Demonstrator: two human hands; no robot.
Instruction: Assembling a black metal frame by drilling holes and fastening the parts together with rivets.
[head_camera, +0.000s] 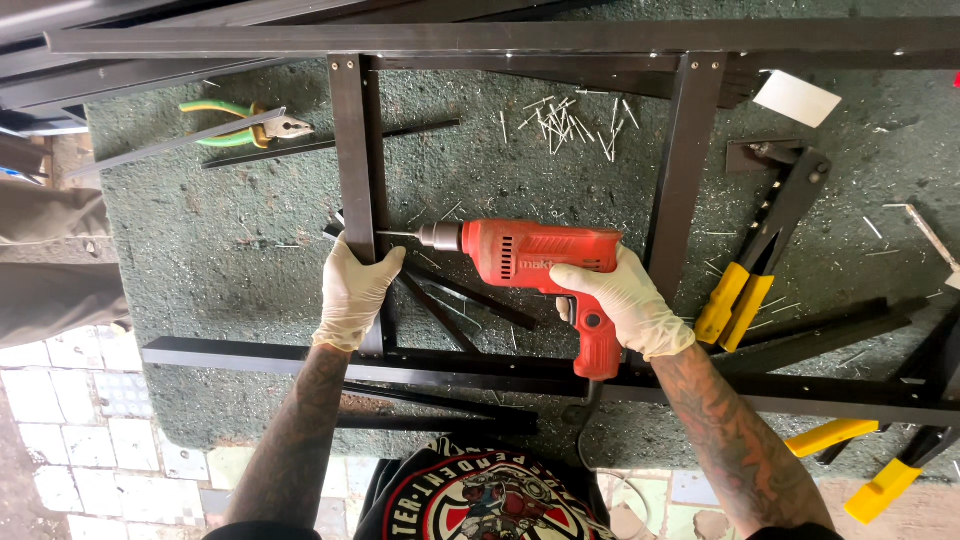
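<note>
I am holding the red power drill in the middle of the frame, its long axis running level across the picture and its bit pointing left at the dark upright bar of the black metal frame. My right hand, gloved in white, is wrapping shut around the drill's body and grip; the handle is hanging toward the lower edge of the frame. My left hand, also gloved, is clamping the upright bar just left of the bit tip, fingers curled round it.

The frame is lying on a green mat, whose lower edge is showing at the lower left with pale tiles beyond it. Open mat is lying left of the bar.

I am counting one pair of green-handled pliers at upper left, one yellow-handled riveter right of centre, and a scatter of loose rivets at upper centre, too many to count.
</note>
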